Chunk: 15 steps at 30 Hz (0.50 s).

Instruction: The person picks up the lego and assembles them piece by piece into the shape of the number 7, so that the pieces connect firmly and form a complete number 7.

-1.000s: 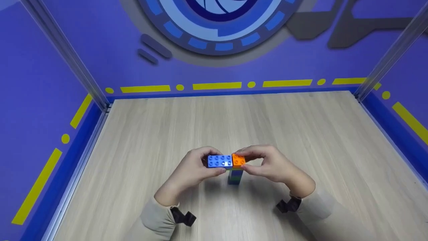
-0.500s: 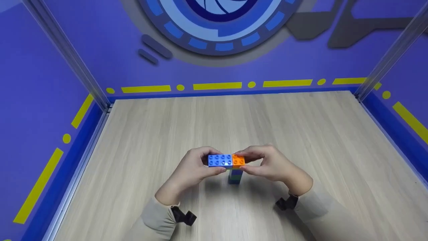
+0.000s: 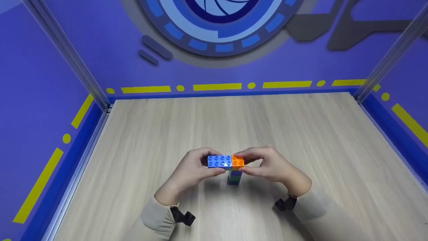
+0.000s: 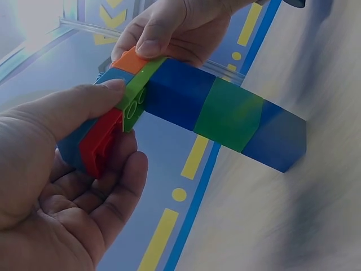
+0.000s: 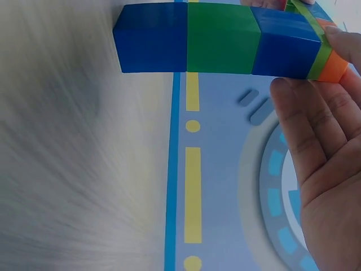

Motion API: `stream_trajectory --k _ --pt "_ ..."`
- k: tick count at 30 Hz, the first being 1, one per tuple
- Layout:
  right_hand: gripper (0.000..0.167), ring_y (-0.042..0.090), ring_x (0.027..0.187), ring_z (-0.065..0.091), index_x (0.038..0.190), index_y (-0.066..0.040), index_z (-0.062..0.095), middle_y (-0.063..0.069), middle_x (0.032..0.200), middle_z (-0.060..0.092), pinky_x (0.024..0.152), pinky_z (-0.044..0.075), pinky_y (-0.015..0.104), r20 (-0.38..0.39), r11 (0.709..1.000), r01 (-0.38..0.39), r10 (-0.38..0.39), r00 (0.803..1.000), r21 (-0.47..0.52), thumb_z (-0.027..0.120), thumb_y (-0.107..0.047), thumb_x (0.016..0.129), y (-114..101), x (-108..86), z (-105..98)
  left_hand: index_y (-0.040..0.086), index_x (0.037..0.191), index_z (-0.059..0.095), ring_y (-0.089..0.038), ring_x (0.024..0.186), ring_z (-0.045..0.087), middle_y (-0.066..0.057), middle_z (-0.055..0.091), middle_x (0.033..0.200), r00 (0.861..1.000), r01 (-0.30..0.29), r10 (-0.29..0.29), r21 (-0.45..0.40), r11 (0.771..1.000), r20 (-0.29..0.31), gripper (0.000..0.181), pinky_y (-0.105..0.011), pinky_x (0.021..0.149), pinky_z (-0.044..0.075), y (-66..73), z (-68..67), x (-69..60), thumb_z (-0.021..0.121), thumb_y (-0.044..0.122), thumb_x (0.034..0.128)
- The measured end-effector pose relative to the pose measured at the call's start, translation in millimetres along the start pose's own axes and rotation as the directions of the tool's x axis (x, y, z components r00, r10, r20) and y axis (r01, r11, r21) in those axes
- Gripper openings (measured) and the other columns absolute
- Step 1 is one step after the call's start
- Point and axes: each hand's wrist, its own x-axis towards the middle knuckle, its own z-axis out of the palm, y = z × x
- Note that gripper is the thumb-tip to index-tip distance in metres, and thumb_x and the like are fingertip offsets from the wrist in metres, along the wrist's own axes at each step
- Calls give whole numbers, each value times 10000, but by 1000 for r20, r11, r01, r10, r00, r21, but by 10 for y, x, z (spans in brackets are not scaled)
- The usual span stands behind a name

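Note:
A column of toy building bricks stands on the table: a blue bottom brick, a green brick and an upper blue brick. Across its top lies a thin lime-green brick that juts out to the left. Above this sit an eight-stud blue brick and, flush against it at the right, an orange brick. Below the eight-stud brick's left part is a red brick. My left hand grips the blue brick's left end between thumb and fingers. My right hand pinches the orange brick.
The wooden tabletop spreads around the column. Blue-purple printed panels wall it at the back and both sides, with metal posts at the corners. A black strap piece shows at each wrist.
My right wrist has shifted slightly to the left. Both hands keep their hold, and the bricks stay nearly in place.

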Motion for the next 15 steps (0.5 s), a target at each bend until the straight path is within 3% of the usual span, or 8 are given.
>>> stream_trajectory --k 8,12,15 --pt "348 144 1078 812 1333 -64 808 115 1277 850 928 699 318 22 998 -52 53 998 -24 876 -88 993 -26 0 -26 160 1299 766 -215 1053 684 -44 757 1254 997 -63 60 45 997 50 395 -299 936 590 -35 -71 15 933 214 945" --pt "339 117 1105 785 1330 -52 801 137 1287 840 926 697 324 10 993 -121 121 993 5 864 -82 998 -48 13 -56 181 1320 758 -220 1052 687 -30 728 1286 991 -125 121 77 989 48 411 -339 987 600 -39 -134 20 905 140 939" --pt "338 110 1103 775 1330 -46 798 143 1289 836 924 694 324 5 988 -153 153 988 22 858 -76 999 -48 12 -70 178 1322 755 -207 1037 691 -30 722 1292 991 -134 132 66 989 34 427 -342 994 610 -47 -165 18 888 79 929"
